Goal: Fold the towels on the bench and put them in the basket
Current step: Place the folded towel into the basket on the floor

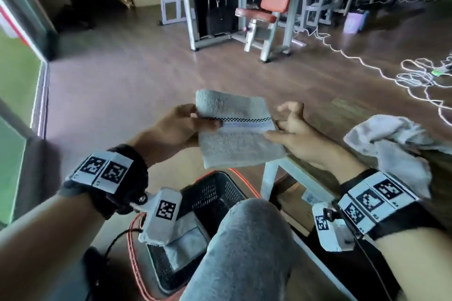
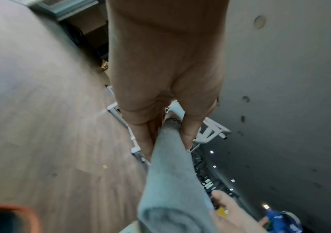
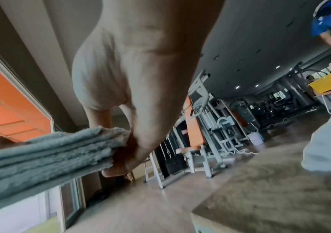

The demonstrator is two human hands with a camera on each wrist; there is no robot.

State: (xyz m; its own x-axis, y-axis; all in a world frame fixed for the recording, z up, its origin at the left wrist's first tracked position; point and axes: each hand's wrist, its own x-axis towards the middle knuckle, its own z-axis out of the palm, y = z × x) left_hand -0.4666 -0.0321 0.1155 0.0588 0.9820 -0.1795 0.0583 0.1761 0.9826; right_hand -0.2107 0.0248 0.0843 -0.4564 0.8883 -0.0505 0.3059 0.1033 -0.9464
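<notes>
A folded grey towel (image 1: 234, 132) with a checkered stripe hangs in the air between my hands, above the black basket (image 1: 215, 193) with an orange rim. My left hand (image 1: 203, 117) grips its left edge, thumb on top. My right hand (image 1: 276, 127) pinches the right edge (image 3: 41, 157), its other fingers (image 1: 291, 110) raised and curled. The left wrist view shows the left hand (image 2: 166, 126) clamping the towel (image 2: 170, 181). Another folded grey towel (image 1: 186, 244) lies in the basket. A crumpled white towel (image 1: 391, 149) lies on the bench (image 1: 276, 168) at right.
My knee (image 1: 244, 239) in grey trousers sits between basket and bench. Gym machines with an orange padded seat (image 1: 269, 7) stand across the wood floor. White cables (image 1: 367, 63) lie on the floor at right. A person in blue (image 3: 329, 23) stands far off.
</notes>
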